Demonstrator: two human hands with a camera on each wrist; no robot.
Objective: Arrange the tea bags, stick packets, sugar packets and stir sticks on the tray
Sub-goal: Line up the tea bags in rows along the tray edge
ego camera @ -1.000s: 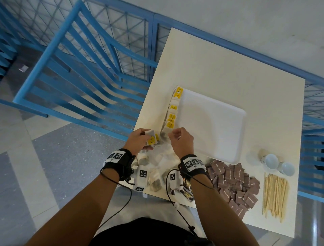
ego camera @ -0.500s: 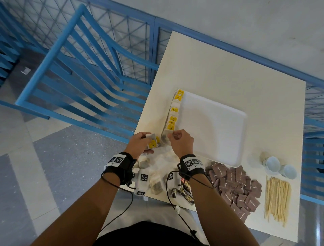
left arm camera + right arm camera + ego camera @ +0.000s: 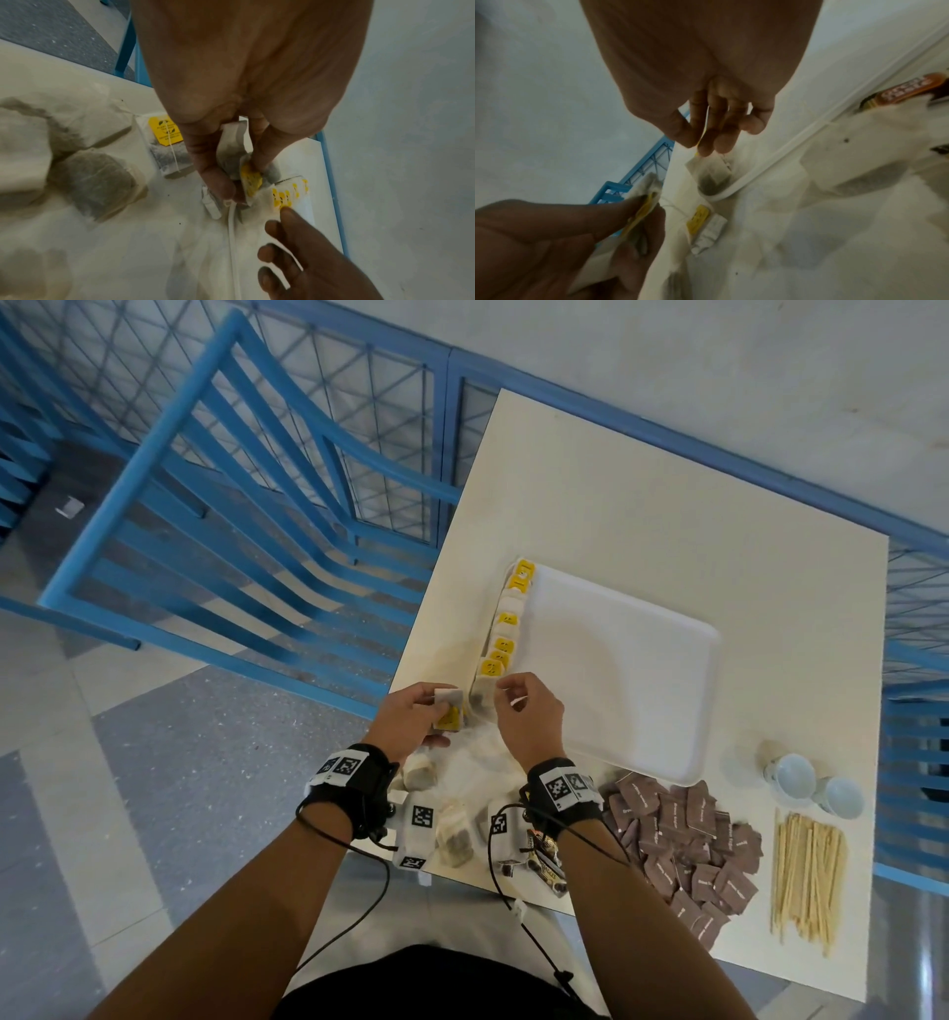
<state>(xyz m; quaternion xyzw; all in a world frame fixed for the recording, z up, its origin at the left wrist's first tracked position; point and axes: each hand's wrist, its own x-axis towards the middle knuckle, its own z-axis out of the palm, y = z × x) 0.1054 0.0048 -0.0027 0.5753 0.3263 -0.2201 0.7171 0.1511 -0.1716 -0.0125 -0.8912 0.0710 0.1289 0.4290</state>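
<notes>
A white tray [image 3: 621,680] lies on the table with a row of yellow-tagged tea bags [image 3: 506,629] along its left rim. My left hand [image 3: 436,719] [image 3: 241,180] pinches one tea bag [image 3: 447,700] [image 3: 253,183] just left of the row's near end. My right hand [image 3: 500,694] [image 3: 697,145] pinches the tag of another tea bag [image 3: 481,700] [image 3: 712,172], which hangs against the tray's near-left corner. Loose tea bags [image 3: 167,148] lie on the table under my wrists. Brown sugar packets [image 3: 683,839] and wooden stir sticks [image 3: 806,880] lie to the right. A stick packet [image 3: 906,89] shows beside the tray.
Two small white cups [image 3: 811,783] stand right of the tray's near corner. A blue railing [image 3: 308,469] runs along the table's left and far sides. The table's near edge is just below my wrists.
Both hands keep their grips and stay at the near end of the row. Only the camera has shifted a little.
</notes>
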